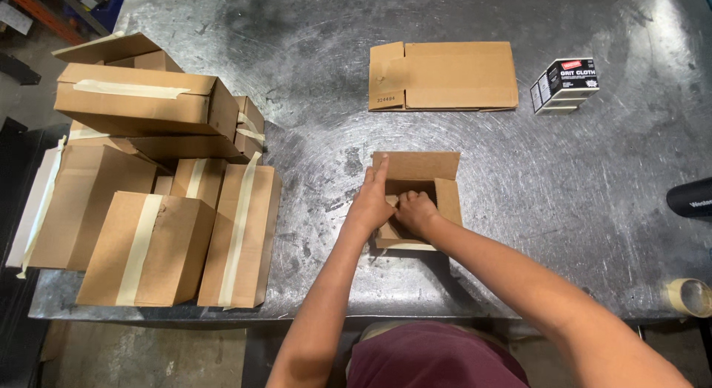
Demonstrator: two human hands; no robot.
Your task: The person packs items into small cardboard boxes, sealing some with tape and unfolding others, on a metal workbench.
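Both hands in the small open carton, mid-worktop, near edge.

Left to right: pile of taped cartons (pixel 159 195) stacked loose at the left of the steel worktop (pixel 578 180). My left hand (pixel 373 203) lies flat, fingers extended, against the left wall of the small open carton (pixel 417 199). My right hand (pixel 415 211) is curled inside it, pressing on an inner flap; can't tell if it grips anything. Carton is plain brown corrugated, far flap standing up, no tape visible on it. Far of it, a flattened carton (pixel 443 75); further right, a small black-and-white printed box (pixel 565 85); tape roll (pixel 688 296) at near right edge. Risks, my read: pressing too hard could crease the flap or skid the carton on the slick steel. The left pile looks tippy if bumped.
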